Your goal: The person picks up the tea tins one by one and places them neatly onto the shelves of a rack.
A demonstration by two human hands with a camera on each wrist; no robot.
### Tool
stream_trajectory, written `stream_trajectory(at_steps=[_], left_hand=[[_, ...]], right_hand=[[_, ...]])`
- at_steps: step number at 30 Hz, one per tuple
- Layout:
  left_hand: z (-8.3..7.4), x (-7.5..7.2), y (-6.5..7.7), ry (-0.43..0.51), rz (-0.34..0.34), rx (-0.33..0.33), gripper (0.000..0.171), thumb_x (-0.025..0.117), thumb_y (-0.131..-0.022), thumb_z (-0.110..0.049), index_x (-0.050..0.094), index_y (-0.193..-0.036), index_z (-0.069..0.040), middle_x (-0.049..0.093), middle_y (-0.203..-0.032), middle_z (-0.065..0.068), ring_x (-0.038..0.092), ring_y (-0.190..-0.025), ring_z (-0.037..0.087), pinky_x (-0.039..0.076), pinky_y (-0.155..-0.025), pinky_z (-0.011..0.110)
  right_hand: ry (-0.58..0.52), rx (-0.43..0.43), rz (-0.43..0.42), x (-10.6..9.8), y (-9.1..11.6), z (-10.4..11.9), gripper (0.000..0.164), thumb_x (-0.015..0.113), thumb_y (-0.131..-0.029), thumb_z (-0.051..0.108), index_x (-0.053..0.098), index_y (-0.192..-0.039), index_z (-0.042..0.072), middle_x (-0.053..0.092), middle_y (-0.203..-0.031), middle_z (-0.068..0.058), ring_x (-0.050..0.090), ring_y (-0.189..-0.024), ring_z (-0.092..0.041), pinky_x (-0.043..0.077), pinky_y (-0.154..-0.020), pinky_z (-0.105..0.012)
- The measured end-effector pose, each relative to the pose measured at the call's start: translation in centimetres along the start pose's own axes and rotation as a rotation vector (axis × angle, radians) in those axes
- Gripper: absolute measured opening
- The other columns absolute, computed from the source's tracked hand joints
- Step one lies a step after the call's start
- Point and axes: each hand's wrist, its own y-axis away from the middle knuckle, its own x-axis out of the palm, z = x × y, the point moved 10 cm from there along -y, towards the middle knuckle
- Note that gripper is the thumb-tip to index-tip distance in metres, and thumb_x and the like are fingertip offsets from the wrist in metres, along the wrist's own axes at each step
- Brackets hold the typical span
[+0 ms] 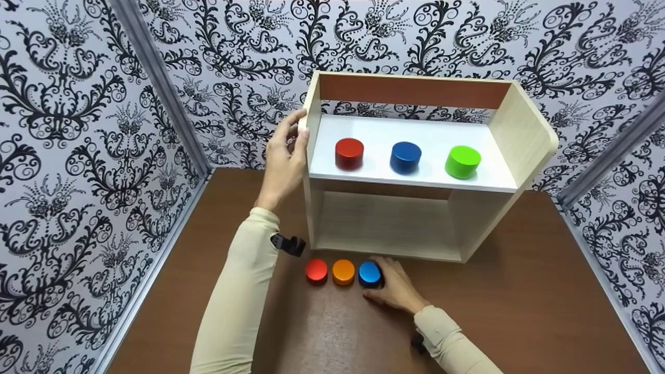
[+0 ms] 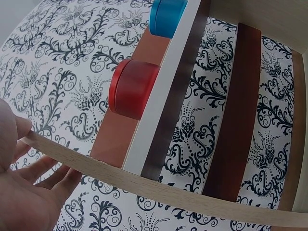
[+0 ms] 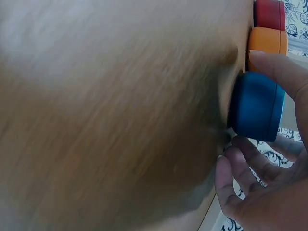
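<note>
My left hand (image 1: 284, 156) grips the front edge of the wooden shelf unit's left side panel (image 2: 110, 177), thumb on one face and fingers on the other. At the unit's foot, my right hand (image 1: 397, 285) is curled round a blue cylinder (image 1: 370, 274) standing on the table. In the right wrist view its thumb (image 3: 276, 72) lies along one side of the blue cylinder and the fingers bend round the opposite side. Just left of it are an orange cylinder (image 1: 343, 272) and a red cylinder (image 1: 316, 271), in one row.
On the unit's white upper shelf (image 1: 400, 127) stand a dark red cylinder (image 1: 349, 154), a dark blue cylinder (image 1: 405, 157) and a green cylinder (image 1: 462, 161). Below is a wooden lower compartment (image 1: 389, 221). Patterned walls (image 1: 67, 104) enclose the brown table (image 1: 530, 291) behind and at both sides.
</note>
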Motion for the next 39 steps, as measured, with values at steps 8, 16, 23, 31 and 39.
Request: stream_trajectory(at_steps=[8, 16, 23, 31, 39], left_hand=[[0.0, 0.1, 0.0, -0.005, 0.008, -0.014, 0.039, 0.05, -0.104, -0.003, 0.049, -0.143, 0.004, 0.056, -0.133, 0.025, 0.058, -0.116, 0.04, 0.055, -0.097, 0.047], [-0.1, 0.0, -0.1, -0.012, 0.003, -0.01, 0.039, 0.05, -0.105, -0.003, 0.049, -0.143, 0.005, 0.054, -0.136, 0.025, 0.058, -0.118, 0.039, 0.055, -0.098, 0.048], [0.0, 0.0, 0.0, -0.009, 0.002, -0.015, 0.039, 0.051, -0.104, -0.002, 0.05, -0.142, 0.003, 0.055, -0.135, 0.024, 0.059, -0.116, 0.039, 0.055, -0.097, 0.05], [0.0, 0.1, 0.0, -0.015, 0.001, 0.0, 0.039, 0.051, -0.104, -0.001, 0.05, -0.142, 0.004, 0.054, -0.14, 0.02, 0.058, -0.12, 0.037, 0.054, -0.1, 0.042], [0.0, 0.0, 0.0, -0.039, 0.004, -0.01, 0.039, 0.051, -0.104, -0.003, 0.05, -0.143, 0.003, 0.054, -0.139, 0.021, 0.058, -0.119, 0.037, 0.055, -0.098, 0.044]], right_hand=[[0.002, -0.046, -0.03, 0.1, 0.0, 0.7, 0.06, 0.087, -0.081, 0.013, 0.058, -0.134, 0.004, 0.059, -0.123, -0.02, 0.056, -0.112, -0.041, 0.051, -0.094, -0.062], [-0.025, 0.012, -0.055, -1.0, -0.7, 0.4, 0.06, 0.086, -0.083, 0.02, 0.059, -0.135, 0.005, 0.059, -0.127, -0.019, 0.057, -0.116, -0.04, 0.05, -0.098, -0.062], [-0.075, 0.075, -0.081, -2.3, -2.8, 0.0, 0.061, 0.084, -0.085, 0.019, 0.058, -0.136, 0.002, 0.062, -0.126, -0.021, 0.06, -0.114, -0.041, 0.05, -0.1, -0.061], [-0.098, 0.008, -0.093, -2.7, -5.8, 0.7, 0.064, 0.085, -0.084, 0.015, 0.055, -0.138, -0.002, 0.059, -0.131, -0.022, 0.058, -0.118, -0.042, 0.048, -0.102, -0.06], [-0.104, -0.049, -0.112, -2.1, -8.0, 1.6, 0.063, 0.086, -0.081, 0.009, 0.057, -0.134, -0.006, 0.057, -0.129, -0.027, 0.056, -0.116, -0.044, 0.046, -0.105, -0.06]])
